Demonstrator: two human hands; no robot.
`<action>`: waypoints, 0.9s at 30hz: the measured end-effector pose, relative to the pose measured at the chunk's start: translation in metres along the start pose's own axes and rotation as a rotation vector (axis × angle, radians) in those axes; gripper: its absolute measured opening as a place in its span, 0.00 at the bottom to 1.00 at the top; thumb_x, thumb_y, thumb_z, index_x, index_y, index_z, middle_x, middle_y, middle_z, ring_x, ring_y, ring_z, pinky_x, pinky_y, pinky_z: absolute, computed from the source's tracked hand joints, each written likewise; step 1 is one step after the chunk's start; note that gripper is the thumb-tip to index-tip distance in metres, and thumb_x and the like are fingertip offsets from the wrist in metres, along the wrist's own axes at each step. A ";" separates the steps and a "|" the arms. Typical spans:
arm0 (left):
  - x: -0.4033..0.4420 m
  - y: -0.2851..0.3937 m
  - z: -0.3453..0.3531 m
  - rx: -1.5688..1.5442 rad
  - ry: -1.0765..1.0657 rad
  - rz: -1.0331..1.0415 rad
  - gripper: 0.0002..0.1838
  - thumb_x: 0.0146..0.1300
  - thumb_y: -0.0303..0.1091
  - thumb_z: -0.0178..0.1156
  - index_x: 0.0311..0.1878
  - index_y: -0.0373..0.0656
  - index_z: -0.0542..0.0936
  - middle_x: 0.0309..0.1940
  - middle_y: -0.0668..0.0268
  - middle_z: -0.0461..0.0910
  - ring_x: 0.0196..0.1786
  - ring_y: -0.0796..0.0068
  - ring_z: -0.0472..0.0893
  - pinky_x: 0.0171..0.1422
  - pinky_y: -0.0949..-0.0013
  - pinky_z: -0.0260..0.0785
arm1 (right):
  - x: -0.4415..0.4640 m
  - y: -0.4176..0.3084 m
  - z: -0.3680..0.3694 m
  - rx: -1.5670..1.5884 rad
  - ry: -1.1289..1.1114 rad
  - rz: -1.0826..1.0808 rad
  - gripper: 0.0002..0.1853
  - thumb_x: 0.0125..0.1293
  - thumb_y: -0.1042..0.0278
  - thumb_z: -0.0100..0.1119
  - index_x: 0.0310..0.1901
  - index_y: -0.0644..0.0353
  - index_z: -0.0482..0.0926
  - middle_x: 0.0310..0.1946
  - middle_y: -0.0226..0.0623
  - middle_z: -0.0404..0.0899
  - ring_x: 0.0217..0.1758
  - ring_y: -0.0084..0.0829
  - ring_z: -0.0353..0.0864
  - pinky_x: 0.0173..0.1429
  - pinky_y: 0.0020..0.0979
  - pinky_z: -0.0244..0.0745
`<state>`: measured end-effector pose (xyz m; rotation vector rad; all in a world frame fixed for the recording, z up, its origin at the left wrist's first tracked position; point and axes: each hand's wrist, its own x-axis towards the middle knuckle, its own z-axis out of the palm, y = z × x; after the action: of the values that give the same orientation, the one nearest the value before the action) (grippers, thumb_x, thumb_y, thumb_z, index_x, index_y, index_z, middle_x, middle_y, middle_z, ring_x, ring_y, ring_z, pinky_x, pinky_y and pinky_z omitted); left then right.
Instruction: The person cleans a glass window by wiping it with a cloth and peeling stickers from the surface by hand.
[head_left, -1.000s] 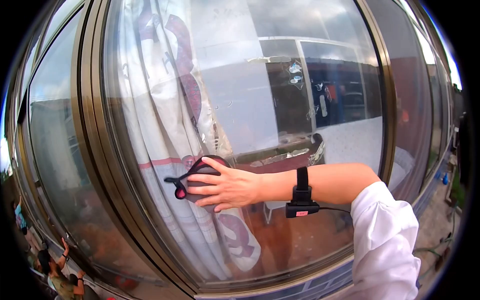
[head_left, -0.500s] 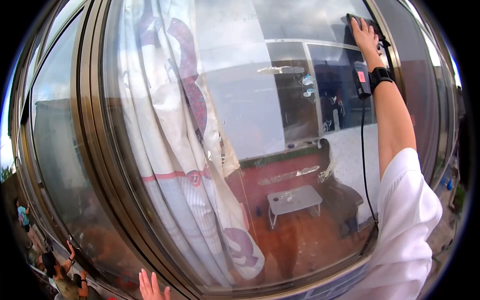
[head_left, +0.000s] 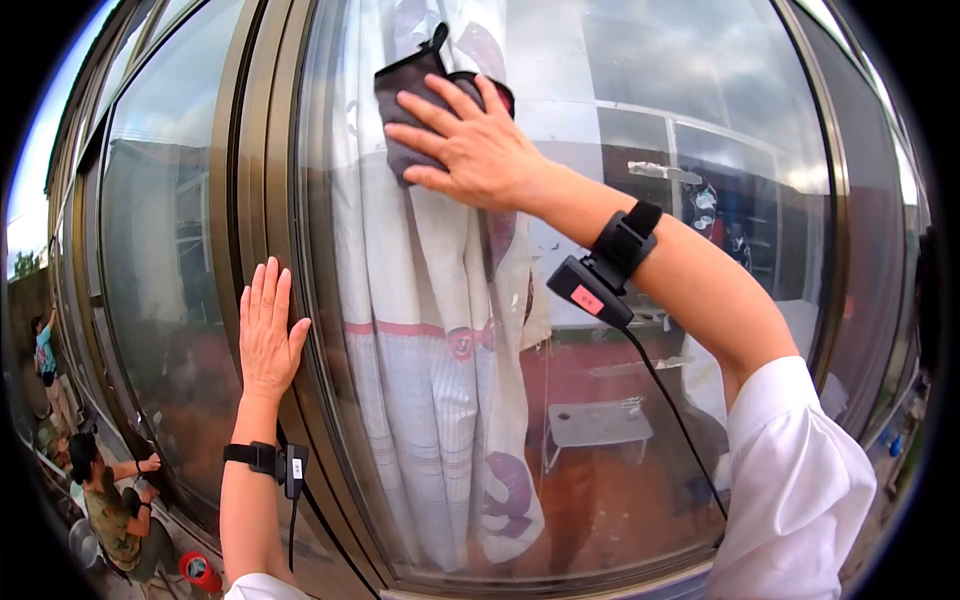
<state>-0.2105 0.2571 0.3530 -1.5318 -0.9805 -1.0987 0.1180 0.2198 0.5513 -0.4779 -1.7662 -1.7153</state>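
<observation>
My right hand is spread flat over a dark grey cleaning cloth with a black edge and a small loop, pinning it to the upper left of the large glass pane. Part of the cloth is hidden under the fingers and palm. Lower down, my left hand lies flat with nothing in it, fingers pointing up, against the brown metal window frame. Both wrists wear black straps with small cabled boxes.
Behind the glass hang a white patterned curtain and, further in, a small folding table. At lower left a person crouches by the windows near a red bucket; another person stands beyond.
My right hand has swept the cloth from the pane's upper right corner to its upper left. My left hand has risen from the bottom edge onto the frame. The view has shifted left.
</observation>
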 end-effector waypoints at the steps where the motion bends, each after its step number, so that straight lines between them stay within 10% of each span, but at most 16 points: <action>1: 0.001 -0.006 0.002 0.004 -0.003 0.000 0.37 0.76 0.59 0.39 0.79 0.46 0.56 0.81 0.61 0.52 0.82 0.59 0.50 0.84 0.54 0.41 | -0.013 -0.037 -0.003 0.127 -0.108 -0.141 0.29 0.72 0.38 0.47 0.69 0.42 0.73 0.75 0.36 0.62 0.81 0.45 0.51 0.79 0.62 0.40; 5: -0.007 -0.011 0.016 -0.064 0.053 0.047 0.34 0.77 0.55 0.40 0.79 0.47 0.57 0.81 0.60 0.52 0.82 0.58 0.50 0.84 0.53 0.39 | -0.039 -0.090 -0.001 0.407 -0.364 -0.584 0.28 0.71 0.35 0.48 0.67 0.36 0.75 0.72 0.31 0.67 0.80 0.36 0.54 0.79 0.61 0.42; 8: -0.006 -0.012 0.024 -0.119 0.106 0.059 0.32 0.77 0.50 0.40 0.78 0.47 0.59 0.80 0.61 0.54 0.82 0.59 0.51 0.83 0.53 0.39 | 0.052 -0.019 0.036 -0.041 -0.006 -0.192 0.29 0.72 0.34 0.45 0.68 0.34 0.73 0.72 0.31 0.68 0.79 0.34 0.56 0.77 0.61 0.43; 12: -0.007 -0.012 0.022 -0.155 0.100 0.047 0.30 0.77 0.45 0.40 0.78 0.47 0.60 0.80 0.62 0.55 0.82 0.60 0.52 0.84 0.54 0.39 | 0.163 0.043 0.042 -0.108 -0.107 0.401 0.29 0.74 0.40 0.42 0.71 0.41 0.68 0.77 0.41 0.58 0.80 0.51 0.50 0.75 0.68 0.44; 17: -0.013 -0.005 0.021 -0.142 0.098 0.022 0.29 0.76 0.40 0.40 0.78 0.46 0.60 0.80 0.63 0.56 0.82 0.61 0.53 0.83 0.53 0.41 | 0.098 -0.077 0.081 -0.249 0.071 0.145 0.30 0.74 0.41 0.46 0.72 0.44 0.68 0.76 0.36 0.61 0.80 0.44 0.53 0.77 0.62 0.44; 24: -0.007 -0.007 0.025 -0.154 0.172 0.036 0.29 0.74 0.38 0.44 0.77 0.49 0.62 0.78 0.66 0.59 0.81 0.63 0.56 0.82 0.53 0.46 | -0.174 -0.242 -0.023 0.434 -0.591 -0.674 0.27 0.70 0.45 0.51 0.68 0.43 0.71 0.75 0.29 0.60 0.82 0.35 0.49 0.84 0.54 0.38; 27: -0.007 -0.007 0.027 -0.171 0.176 0.032 0.28 0.74 0.37 0.44 0.77 0.49 0.63 0.78 0.66 0.60 0.81 0.63 0.56 0.82 0.53 0.46 | -0.104 -0.154 -0.031 0.372 -0.516 -0.359 0.31 0.67 0.47 0.58 0.71 0.38 0.68 0.72 0.29 0.64 0.80 0.38 0.53 0.81 0.57 0.41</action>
<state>-0.2139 0.2847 0.3445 -1.5502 -0.7567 -1.2978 0.1011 0.1921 0.3662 -0.4871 -2.6138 -1.5141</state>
